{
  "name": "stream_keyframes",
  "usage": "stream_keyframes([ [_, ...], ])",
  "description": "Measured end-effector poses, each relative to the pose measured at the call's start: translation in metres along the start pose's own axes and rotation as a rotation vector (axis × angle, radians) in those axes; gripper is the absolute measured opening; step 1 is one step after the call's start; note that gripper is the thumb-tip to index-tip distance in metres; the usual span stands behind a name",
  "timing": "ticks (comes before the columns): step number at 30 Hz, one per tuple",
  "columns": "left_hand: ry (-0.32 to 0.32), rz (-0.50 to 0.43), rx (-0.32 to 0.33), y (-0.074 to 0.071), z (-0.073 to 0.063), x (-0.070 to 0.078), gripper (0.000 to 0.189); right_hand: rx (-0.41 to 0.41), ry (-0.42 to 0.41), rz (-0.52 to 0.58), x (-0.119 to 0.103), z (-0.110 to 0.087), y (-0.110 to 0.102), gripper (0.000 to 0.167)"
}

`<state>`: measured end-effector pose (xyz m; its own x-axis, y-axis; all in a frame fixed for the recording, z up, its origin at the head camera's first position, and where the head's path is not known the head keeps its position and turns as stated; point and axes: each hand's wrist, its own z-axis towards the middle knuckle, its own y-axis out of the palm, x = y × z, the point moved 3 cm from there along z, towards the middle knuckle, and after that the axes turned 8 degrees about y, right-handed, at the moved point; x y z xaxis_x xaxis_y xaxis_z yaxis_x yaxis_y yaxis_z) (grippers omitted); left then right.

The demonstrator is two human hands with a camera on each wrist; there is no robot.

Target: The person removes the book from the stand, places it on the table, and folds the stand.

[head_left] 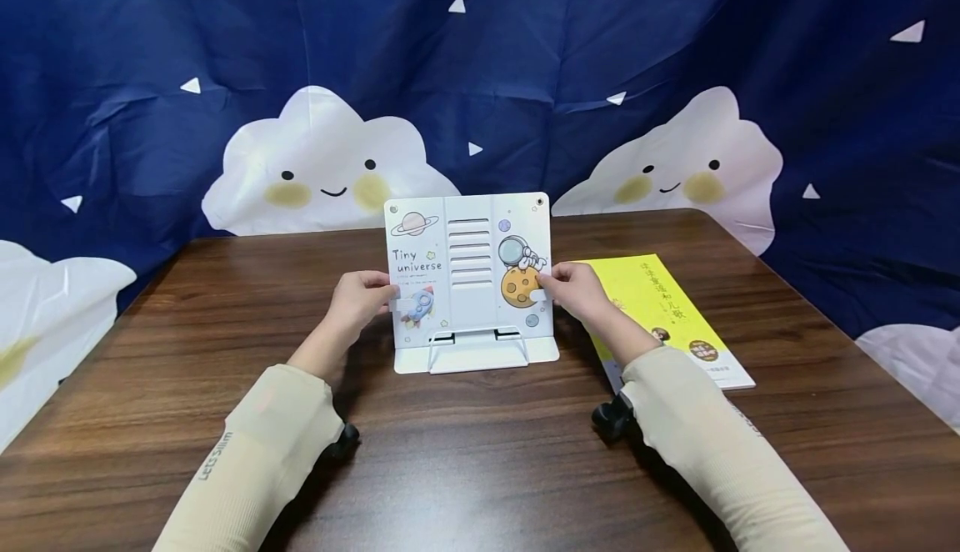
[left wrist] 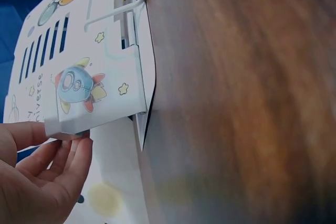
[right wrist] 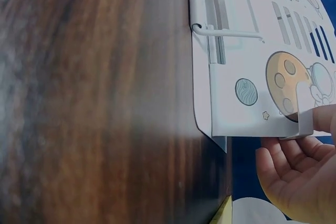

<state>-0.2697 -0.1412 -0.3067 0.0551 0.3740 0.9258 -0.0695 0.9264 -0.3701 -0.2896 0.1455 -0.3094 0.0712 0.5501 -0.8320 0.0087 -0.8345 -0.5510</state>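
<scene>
A white metal book stand (head_left: 470,310) printed "Tiny universe" stands upright on the table, its slotted panel above a flat base. My left hand (head_left: 354,303) grips its left edge at a small white side tab (left wrist: 52,116), below the lettering and by the rocket picture. On the opposite edge, my right hand (head_left: 583,292) pinches around the other side tab (right wrist: 305,109), next to the orange moon. In both wrist views the thumb lies at the front and the fingers curl behind the panel. A white wire page holder (right wrist: 231,33) sticks out at the bottom front.
To the right of the stand a yellow book (head_left: 675,306) lies flat, partly under my right forearm. The brown wooden table (head_left: 465,469) extends to a blue curtain (head_left: 510,52) with smiling clouds behind it.
</scene>
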Motion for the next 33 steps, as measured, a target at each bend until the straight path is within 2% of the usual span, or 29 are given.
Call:
stream_keyframes([
  [8, -0.018, 0.035, 0.022, 0.001, 0.001, -0.003, 0.024, 0.001, 0.018, -0.031, 0.0, 0.002, 0.0, 0.025],
  [13, -0.008, 0.035, 0.031, 0.0, 0.005, -0.011, 0.024, -0.028, 0.059, -0.007, -0.001, 0.002, -0.001, 0.025],
  [15, -0.004, 0.01, 0.026, 0.0, 0.01, -0.019, 0.025, -0.035, 0.083, 0.004, -0.001, 0.003, -0.002, 0.025],
  [19, -0.036, 0.017, 0.038, 0.0, 0.014, -0.025, 0.023, -0.043, 0.111, 0.014, -0.002, 0.006, -0.003, 0.025],
  [26, 0.018, 0.044, 0.005, -0.002, -0.001, -0.003, 0.023, -0.045, 0.118, 0.01, -0.004, 0.01, -0.003, 0.025],
  [32, 0.038, 0.08, 0.004, -0.004, -0.005, 0.0, 0.022, -0.042, 0.153, -0.002, -0.005, 0.014, -0.001, 0.025],
  [33, 0.044, 0.089, 0.004, -0.004, -0.006, 0.0, 0.022, -0.023, 0.135, -0.012, 0.006, 0.025, 0.002, 0.026],
])
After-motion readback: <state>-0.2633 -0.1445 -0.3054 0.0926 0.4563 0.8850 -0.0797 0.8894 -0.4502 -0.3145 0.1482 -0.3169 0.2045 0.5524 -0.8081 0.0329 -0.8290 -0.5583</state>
